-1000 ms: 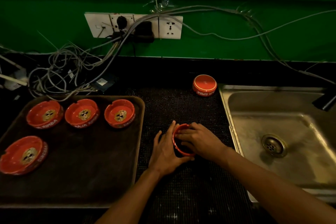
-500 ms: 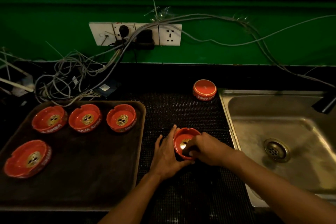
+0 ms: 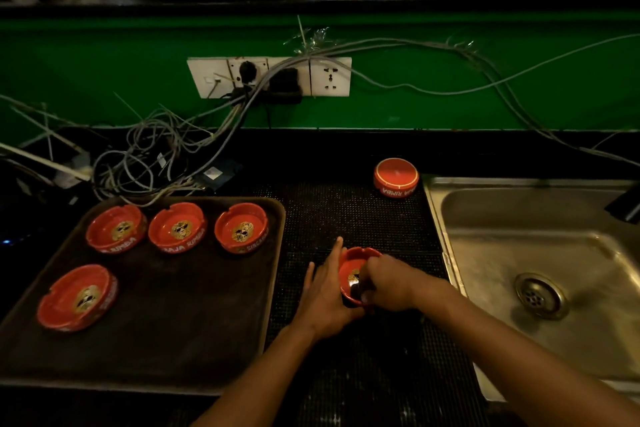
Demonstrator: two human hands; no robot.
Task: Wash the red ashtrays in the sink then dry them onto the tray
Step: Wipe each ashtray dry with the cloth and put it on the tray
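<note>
Here the round red ceramic ashtray [image 3: 353, 274] sits tilted between both grips: left hand [image 3: 325, 295] cradles its side, fingers straight; right hand [image 3: 389, 282] pinches something dark inside.

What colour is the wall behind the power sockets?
The wall is green; the head view shows it clearly behind the white sockets.

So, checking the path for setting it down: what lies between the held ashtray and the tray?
In the head view, only the left hand and dotted black mat separate the held ashtray from the tray.
</note>
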